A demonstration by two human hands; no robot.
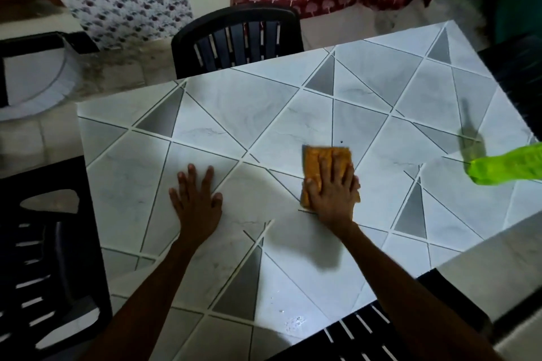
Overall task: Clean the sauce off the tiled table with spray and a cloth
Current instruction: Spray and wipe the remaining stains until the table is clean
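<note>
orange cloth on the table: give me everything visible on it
The orange cloth looks like a soft, folded rectangular pad, lying flat on the tiled table right of centre. The right hand presses flat on its near half, fingers spread, hiding much of it; the far edge and left side show. A tiny dark speck sits just beyond it. Motion blur hides the texture.

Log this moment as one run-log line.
phase: wiping | right hand: flat on orange cloth | left hand: flat on tiled table | green spray bottle: right edge | sauce: none clearly visible
</note>
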